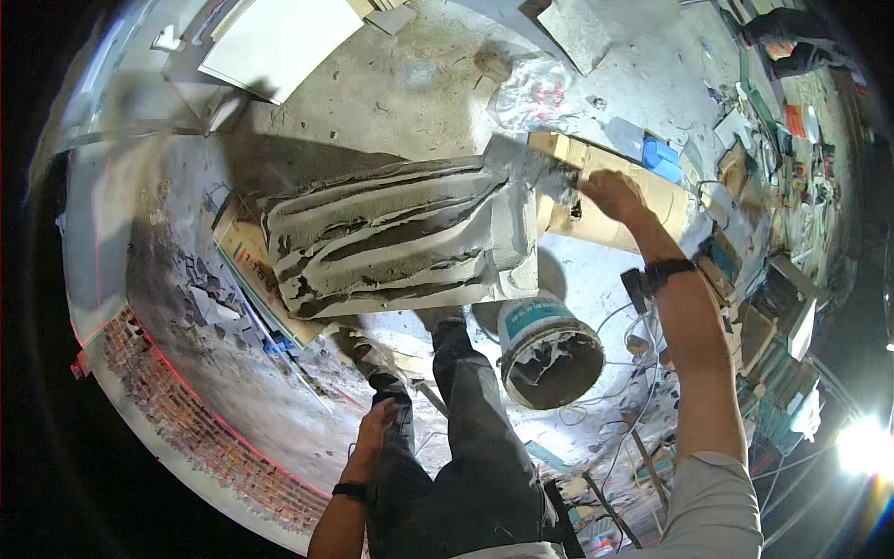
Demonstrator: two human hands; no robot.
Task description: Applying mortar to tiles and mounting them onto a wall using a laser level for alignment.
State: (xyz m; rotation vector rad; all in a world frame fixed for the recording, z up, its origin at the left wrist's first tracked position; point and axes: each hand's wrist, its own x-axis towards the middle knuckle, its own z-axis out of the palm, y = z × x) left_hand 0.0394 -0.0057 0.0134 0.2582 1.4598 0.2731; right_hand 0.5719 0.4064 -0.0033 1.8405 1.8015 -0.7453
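Observation:
My right hand (pixel 616 197) grips a flat metal trowel (pixel 531 170) by its handle end. The trowel's blade lies over the upper right corner of a large pale tile (pixel 524 265). Grey mortar (pixel 391 244) covers most of the tile in long, uneven ridges; its right edge is barer. My left hand (pixel 377 424) rests on my leg by the knee, with nothing visible in it and its fingers lying along the trouser. Beneath the tile's right end a white and teal bucket (pixel 540 321) stands, smeared with mortar inside.
Cardboard boxes (pixel 619 200) lie under the tile's right and left sides. Further off are a blue container (pixel 661 158), a clear plastic bag (pixel 535 93) and a white panel (pixel 279 47). Rubble and cables litter the right side. A bright lamp (pixel 864 449) shines at lower right.

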